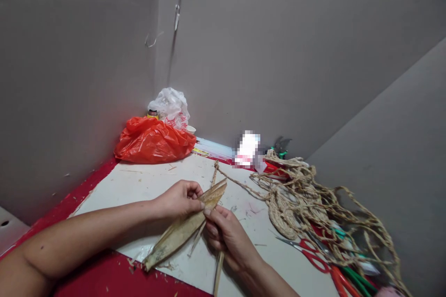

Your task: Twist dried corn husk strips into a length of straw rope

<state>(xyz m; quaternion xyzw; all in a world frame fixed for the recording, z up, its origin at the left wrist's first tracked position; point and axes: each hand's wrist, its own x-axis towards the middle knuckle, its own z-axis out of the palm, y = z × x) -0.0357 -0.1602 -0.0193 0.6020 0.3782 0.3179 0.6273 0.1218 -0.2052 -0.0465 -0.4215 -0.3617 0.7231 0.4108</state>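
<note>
A dried, yellowish-green leaf that looks like a corn husk (179, 237) slants over the white board, its narrow dark end low and its split, open end higher up. My left hand (179, 200) pinches its upper part from the left, thumb on top. From the right, the thumb and fingers of my right hand (226, 232) close on the same husk near its edge. Below my right hand a thin dry strip (218, 273) sticks out; whether that hand also grips it is hidden. Behind the husk, a twisted cord (240, 182) runs right into a tangled heap of rope (296, 199).
Red-handled scissors (310, 251) lie at the right beside the rope, with red (343, 282) and green handles (358, 280) nearby. A red plastic bag (155, 141) and white bag (170, 104) stand back left. Scraps litter the white board (139, 181). Grey walls enclose the table.
</note>
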